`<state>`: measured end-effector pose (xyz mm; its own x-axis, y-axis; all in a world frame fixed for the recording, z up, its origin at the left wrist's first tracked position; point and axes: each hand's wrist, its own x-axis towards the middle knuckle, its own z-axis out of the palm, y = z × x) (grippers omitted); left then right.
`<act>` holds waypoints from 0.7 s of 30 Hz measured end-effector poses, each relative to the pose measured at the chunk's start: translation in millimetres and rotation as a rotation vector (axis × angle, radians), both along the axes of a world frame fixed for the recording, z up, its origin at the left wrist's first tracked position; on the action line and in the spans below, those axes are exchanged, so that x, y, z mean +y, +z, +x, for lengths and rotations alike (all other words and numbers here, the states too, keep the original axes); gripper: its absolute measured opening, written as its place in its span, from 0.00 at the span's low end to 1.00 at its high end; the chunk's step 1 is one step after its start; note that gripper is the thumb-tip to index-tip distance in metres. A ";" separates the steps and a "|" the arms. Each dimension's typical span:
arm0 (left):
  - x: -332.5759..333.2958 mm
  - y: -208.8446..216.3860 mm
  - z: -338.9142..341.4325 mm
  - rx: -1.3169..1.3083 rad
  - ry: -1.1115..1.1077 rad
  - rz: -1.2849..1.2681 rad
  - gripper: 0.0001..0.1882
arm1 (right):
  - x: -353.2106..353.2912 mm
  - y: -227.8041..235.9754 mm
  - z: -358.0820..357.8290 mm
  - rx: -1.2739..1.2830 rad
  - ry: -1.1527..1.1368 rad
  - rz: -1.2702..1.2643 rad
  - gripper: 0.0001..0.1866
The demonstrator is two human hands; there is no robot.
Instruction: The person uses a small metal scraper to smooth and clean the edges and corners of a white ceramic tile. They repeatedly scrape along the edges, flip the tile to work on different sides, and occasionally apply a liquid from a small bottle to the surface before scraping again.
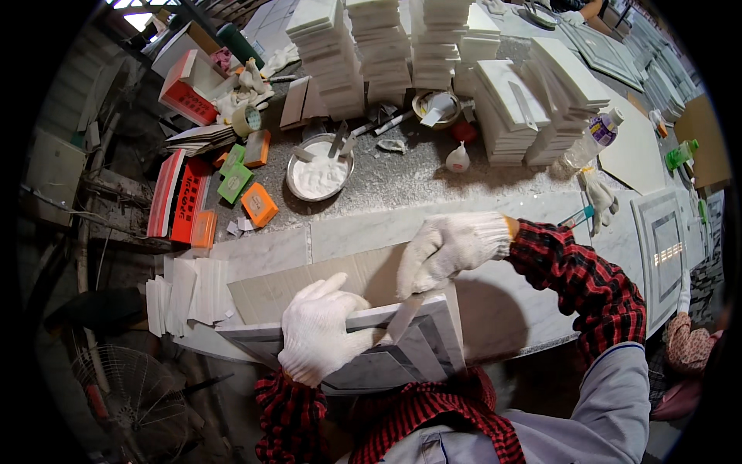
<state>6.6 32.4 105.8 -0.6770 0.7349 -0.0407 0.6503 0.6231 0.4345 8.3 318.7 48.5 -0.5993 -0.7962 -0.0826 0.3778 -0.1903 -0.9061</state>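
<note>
A marble panel (421, 349) with grey inlaid borders stands tilted on edge near my body. My left hand (318, 329), in a white knit glove, is closed over its top edge, fingers behind and thumb across the front. My right hand (448, 251), gloved too, is closed at the panel's upper right corner. From under its fingers a flat pale strip (403, 319) slants down over the panel's edge to my left thumb; I cannot tell its material. A cardboard sheet (328, 278) stands behind the panel.
Tall stacks of white tiles (328, 58) line the table's far side. A bowl of white powder (318, 178) holds scrapers. Orange boxes (259, 204) lie left of it, white strips (202, 290) nearer me. At right are a plastic bottle (591, 143), another inlaid panel (663, 247) and another person's sleeve (690, 344).
</note>
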 end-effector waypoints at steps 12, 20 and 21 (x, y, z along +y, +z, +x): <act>1.4 -6.4 -1.0 0.032 -0.033 0.004 0.25 | -7.6 5.5 1.9 0.130 -0.179 0.294 0.10; 0.0 -5.6 -0.6 0.008 -0.017 0.031 0.20 | 23.2 15.2 3.7 0.092 -0.052 0.309 0.13; 0.5 -5.6 -0.6 0.000 -0.019 0.030 0.21 | 25.1 13.7 5.6 0.081 -0.066 0.291 0.13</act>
<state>6.0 32.9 100.2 -0.6631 0.7483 -0.0188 0.6617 0.5977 0.4527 13.9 343.8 62.3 -0.6632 -0.7051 -0.2511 0.2971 0.0600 -0.9530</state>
